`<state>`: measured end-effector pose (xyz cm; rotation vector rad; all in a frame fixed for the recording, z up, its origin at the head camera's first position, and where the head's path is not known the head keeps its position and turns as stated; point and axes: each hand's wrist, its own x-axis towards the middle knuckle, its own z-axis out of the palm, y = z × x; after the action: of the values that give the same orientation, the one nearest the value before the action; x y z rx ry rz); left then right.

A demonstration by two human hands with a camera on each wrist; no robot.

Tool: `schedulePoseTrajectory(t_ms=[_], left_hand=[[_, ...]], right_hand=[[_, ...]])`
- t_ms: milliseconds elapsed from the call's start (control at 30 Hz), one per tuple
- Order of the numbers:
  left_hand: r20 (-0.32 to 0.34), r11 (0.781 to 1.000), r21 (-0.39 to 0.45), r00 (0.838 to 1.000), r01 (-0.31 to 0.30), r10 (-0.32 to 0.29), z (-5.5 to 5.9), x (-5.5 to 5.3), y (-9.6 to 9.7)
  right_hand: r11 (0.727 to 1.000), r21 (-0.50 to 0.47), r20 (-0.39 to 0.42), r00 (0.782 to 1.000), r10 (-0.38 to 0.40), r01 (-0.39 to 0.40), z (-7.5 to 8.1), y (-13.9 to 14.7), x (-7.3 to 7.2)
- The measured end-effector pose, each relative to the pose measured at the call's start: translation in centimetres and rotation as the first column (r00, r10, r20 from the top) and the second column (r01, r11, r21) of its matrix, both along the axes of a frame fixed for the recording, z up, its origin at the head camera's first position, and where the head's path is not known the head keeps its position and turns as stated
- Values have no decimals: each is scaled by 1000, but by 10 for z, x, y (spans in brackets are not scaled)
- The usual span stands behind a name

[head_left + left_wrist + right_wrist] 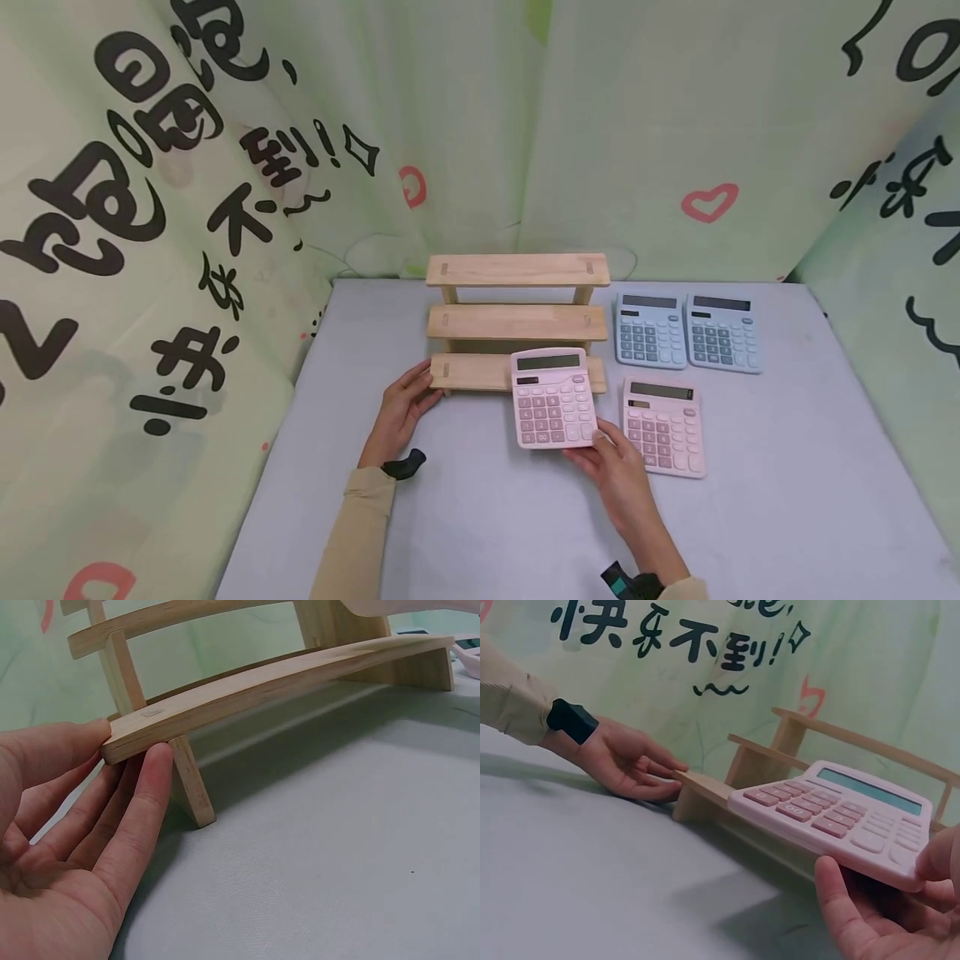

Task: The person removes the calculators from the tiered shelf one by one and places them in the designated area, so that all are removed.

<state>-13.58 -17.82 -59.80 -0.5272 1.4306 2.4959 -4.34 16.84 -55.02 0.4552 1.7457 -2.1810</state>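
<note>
A pink calculator (553, 400) is held by my right hand (621, 479), which pinches its lower right corner, thumb on top and fingers beneath. In the right wrist view the calculator (840, 817) is raised off the table, its upper part in front of the lowest shelf. The three-tier wooden rack (517, 321) stands at the table's back. My left hand (397, 417) grips the left end of its lowest board (225, 701), thumb above and fingers below, as the left wrist view shows.
A second pink calculator (663, 427) lies on the table (480, 517) right of the rack, partly behind my right hand. Two blue calculators (650, 331) lie side by side farther back. A printed curtain (585, 150) hangs behind and along both sides.
</note>
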Motion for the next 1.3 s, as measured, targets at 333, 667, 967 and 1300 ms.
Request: schedulePoseTrajectory(t_ms=[333, 667, 967, 1300], left_hand=[[5, 1000, -1, 1000, -1, 1, -3, -1, 0], [-10, 1000, -12, 1000, -1, 1, -4, 0, 1], [-12, 1000, -16, 1000, 2, -3, -3, 0, 1], [-8, 1000, -11, 1000, -8, 8, 0, 0, 1]], right_hand=[[995, 70, -33, 997, -72, 74, 10, 34, 6], [968, 107, -65, 973, -222, 228, 14, 68, 10], [913, 93, -42, 917, -396, 398, 11, 95, 15], [839, 29, -6, 839, -544, 544, 10, 127, 18]])
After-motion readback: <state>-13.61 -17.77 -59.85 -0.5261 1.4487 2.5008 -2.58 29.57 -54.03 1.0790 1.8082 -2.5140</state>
